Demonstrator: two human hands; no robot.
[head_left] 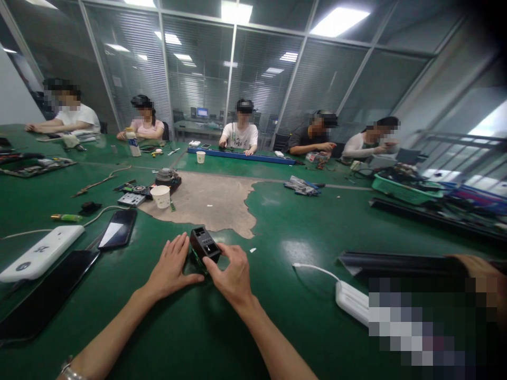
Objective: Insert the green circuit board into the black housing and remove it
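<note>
A small black box-shaped device (205, 244) with openings in its top and a green edge low on its left side stands tilted on the green table (277, 295). My right hand (233, 269) grips it from the right, thumb at the near side and fingers on the far right side. My left hand (171, 266) lies on the table just left of the device, fingers spread and thumb pointing toward its base; it holds nothing. The undersides of my fingers are hidden.
Left are a phone (118, 228), a white power strip (43, 252) and a paper cup (160, 196). Gloves (303, 186) lie beyond, right. A white adapter (352, 301) and a person's hand (483, 274) are at right. Several people sit across the table.
</note>
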